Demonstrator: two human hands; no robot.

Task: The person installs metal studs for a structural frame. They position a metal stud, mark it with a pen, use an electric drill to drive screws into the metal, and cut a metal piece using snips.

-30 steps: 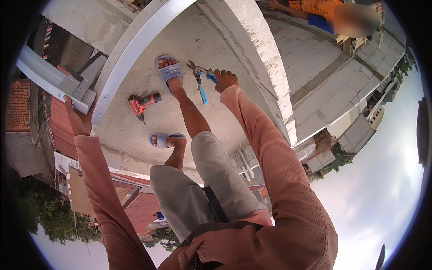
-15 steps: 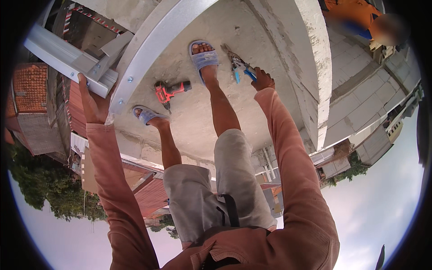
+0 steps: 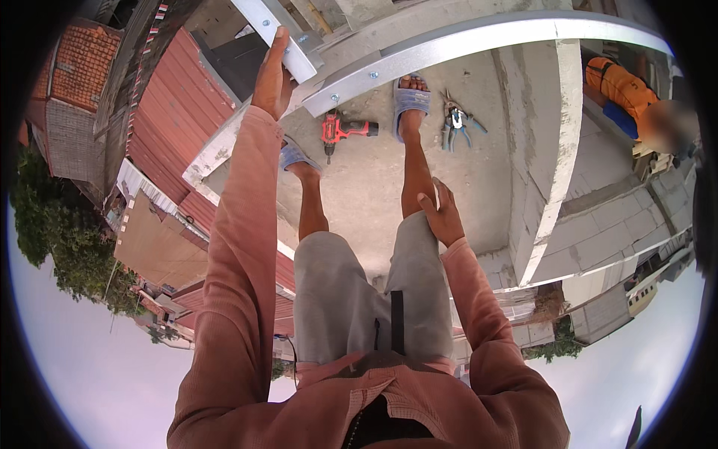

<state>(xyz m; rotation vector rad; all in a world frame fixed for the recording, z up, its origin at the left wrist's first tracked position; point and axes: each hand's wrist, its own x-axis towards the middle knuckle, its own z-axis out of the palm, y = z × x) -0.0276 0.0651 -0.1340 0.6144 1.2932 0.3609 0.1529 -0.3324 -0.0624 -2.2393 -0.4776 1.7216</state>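
My left hand (image 3: 275, 81) grips the end of a short silver metal channel (image 3: 278, 37), one digit laid along its screwed face. Close beside it, a long silver metal channel (image 3: 479, 54) runs off to the far right, with screws near its near end. My right hand (image 3: 443, 215) is open and empty beside my right knee, fingers spread. On the concrete floor ahead of it lie blue-handled pliers (image 3: 458, 126), apart from the hand; they seem to overlap another hand tool. A red and black cordless drill (image 3: 344, 131) lies between my feet, its bit pointing toward me.
A low concrete wall (image 3: 550, 165) bounds the floor (image 3: 359, 202) on the right. Beyond it a person in orange (image 3: 617, 86) bends over near grey blockwork. Past the slab edge at left, red metal roofs (image 3: 161, 127) lie far below. Sandals (image 3: 411, 101) are on my feet.
My right hand has let go of the blue-handled tool and drawn back toward my knee. My view has shifted left; my left hand stays on the short channel.
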